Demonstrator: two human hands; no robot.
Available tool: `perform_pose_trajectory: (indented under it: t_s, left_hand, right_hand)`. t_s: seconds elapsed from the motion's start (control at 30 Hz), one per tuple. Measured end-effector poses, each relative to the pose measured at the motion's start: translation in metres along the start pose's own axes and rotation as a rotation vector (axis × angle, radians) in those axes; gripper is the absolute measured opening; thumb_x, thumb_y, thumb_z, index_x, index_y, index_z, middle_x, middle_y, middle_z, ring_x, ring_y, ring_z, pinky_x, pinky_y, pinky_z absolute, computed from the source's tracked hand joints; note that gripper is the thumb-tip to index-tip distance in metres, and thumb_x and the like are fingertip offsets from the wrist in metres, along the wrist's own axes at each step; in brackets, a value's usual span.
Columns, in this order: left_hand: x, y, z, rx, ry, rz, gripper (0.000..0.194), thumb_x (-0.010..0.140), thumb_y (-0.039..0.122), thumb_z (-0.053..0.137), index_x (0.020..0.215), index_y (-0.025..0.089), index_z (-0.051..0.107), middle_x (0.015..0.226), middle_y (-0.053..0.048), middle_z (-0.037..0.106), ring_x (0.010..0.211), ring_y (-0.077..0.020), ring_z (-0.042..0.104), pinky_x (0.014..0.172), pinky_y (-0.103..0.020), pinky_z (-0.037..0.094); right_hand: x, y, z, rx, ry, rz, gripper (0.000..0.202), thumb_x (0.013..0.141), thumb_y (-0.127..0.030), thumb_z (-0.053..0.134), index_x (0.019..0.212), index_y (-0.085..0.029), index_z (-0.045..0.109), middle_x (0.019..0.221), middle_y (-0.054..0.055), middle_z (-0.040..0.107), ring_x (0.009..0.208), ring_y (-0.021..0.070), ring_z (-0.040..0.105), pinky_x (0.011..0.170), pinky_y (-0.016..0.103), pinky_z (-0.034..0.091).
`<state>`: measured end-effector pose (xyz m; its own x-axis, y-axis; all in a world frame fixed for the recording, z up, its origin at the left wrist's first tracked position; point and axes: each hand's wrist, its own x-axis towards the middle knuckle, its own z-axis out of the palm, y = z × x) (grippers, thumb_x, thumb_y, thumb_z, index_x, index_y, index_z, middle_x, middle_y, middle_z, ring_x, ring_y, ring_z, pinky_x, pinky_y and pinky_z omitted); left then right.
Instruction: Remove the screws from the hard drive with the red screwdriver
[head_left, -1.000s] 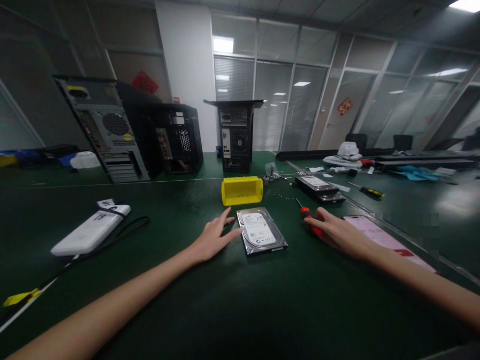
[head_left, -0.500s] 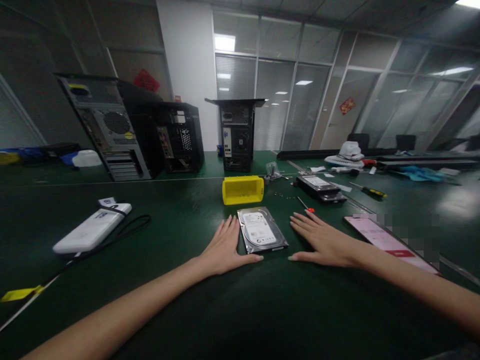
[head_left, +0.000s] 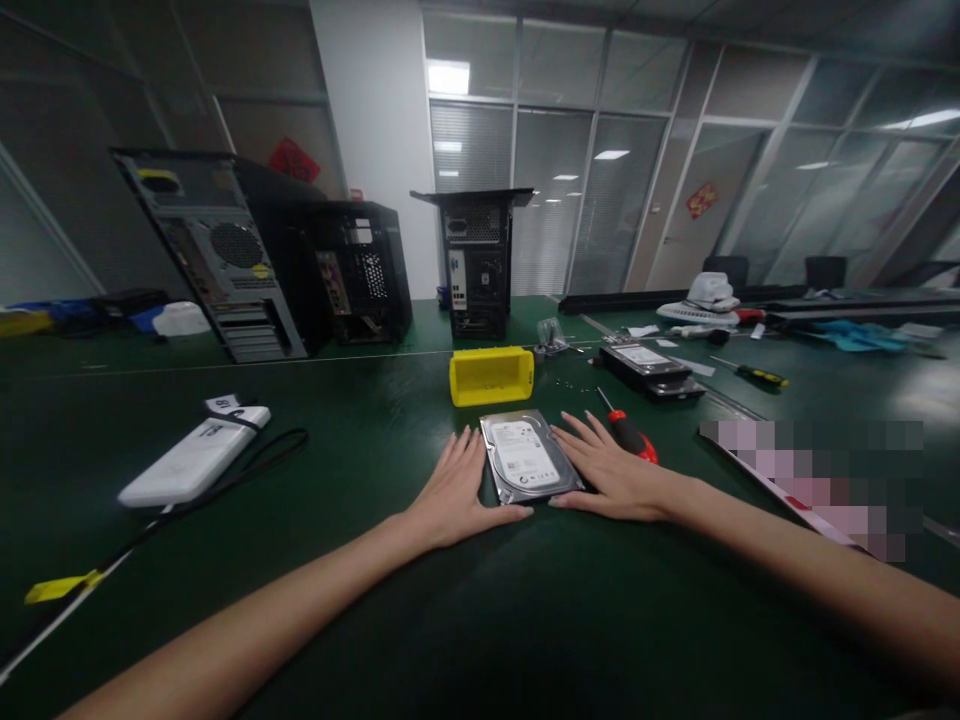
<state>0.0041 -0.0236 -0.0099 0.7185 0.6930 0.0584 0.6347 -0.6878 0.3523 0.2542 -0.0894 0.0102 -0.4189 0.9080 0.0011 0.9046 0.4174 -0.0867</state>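
A silver hard drive (head_left: 525, 455) with a white label lies flat on the green table, label up. My left hand (head_left: 452, 492) rests along its left edge, fingers stretched out and thumb reaching toward the drive's near edge. On the other side my right hand (head_left: 611, 475) lies flat against the right edge, fingers extended and its thumb by the near right corner. Neither hand wraps round the drive. Just beyond the right hand is a red and black screwdriver (head_left: 630, 432). Behind the drive stands a yellow open box (head_left: 491, 398), with small bits in it too tiny to name.
More hard drives (head_left: 649, 372) are stacked at the back right, near a yellow-black screwdriver (head_left: 759, 375). A phone (head_left: 795, 495), partly blurred, lies at right. A white power bank (head_left: 195, 455) with a cable is at left. Computer cases (head_left: 480, 265) stand behind.
My right hand has moved left until it meets the drive's right edge, uncovering the red screwdriver's handle. My left hand stays at the left edge. The view has shifted slightly.
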Motion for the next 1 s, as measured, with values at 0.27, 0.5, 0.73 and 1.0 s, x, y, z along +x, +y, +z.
perform_pose_trajectory:
  t_s: [0.27,0.5,0.73,1.0]
  left_hand:
    - [-0.035,-0.023,-0.012,0.015,-0.052,-0.025,0.11,0.068,0.076,0.045,0.147,0.015,-0.001,0.152,-0.014,0.001,0.14,-0.0337,0.0,0.113,-0.053,0.007]
    - [-0.075,-0.055,-0.031,0.146,-0.052,-0.1,0.102,0.071,0.075,0.043,0.147,0.019,0.002,0.152,-0.012,0.001,0.14,-0.0338,-0.001,0.111,-0.058,0.005]
    - [-0.096,-0.093,-0.056,0.232,-0.077,-0.156,0.093,0.074,0.072,0.042,0.146,0.023,0.011,0.152,-0.009,0.006,0.14,-0.0341,0.004,0.109,-0.06,0.001]
    - [-0.105,-0.119,-0.078,0.186,-0.081,-0.253,0.088,0.073,0.069,0.048,0.144,0.026,0.02,0.151,-0.01,0.016,0.139,-0.0333,0.012,0.107,-0.062,-0.002]
  right_hand:
    - [0.01,-0.036,-0.001,0.06,-0.042,-0.024,0.091,0.081,-0.069,0.033,0.147,-0.011,0.009,0.153,0.013,0.009,0.14,0.0299,-0.006,0.113,0.051,0.002]
    - [0.043,-0.078,0.004,0.103,-0.001,-0.097,0.097,0.078,-0.073,0.029,0.147,-0.007,0.011,0.153,0.016,0.006,0.14,0.0316,-0.006,0.113,0.048,0.004]
    - [0.085,-0.111,0.001,0.101,0.031,-0.138,0.098,0.077,-0.076,0.02,0.147,-0.007,0.015,0.151,0.02,0.015,0.139,0.0393,0.0,0.108,0.059,-0.007]
    - [0.128,-0.138,0.005,0.118,0.071,-0.133,0.097,0.077,-0.077,0.016,0.146,-0.009,0.018,0.15,0.021,0.02,0.138,0.0414,0.004,0.105,0.063,-0.007]
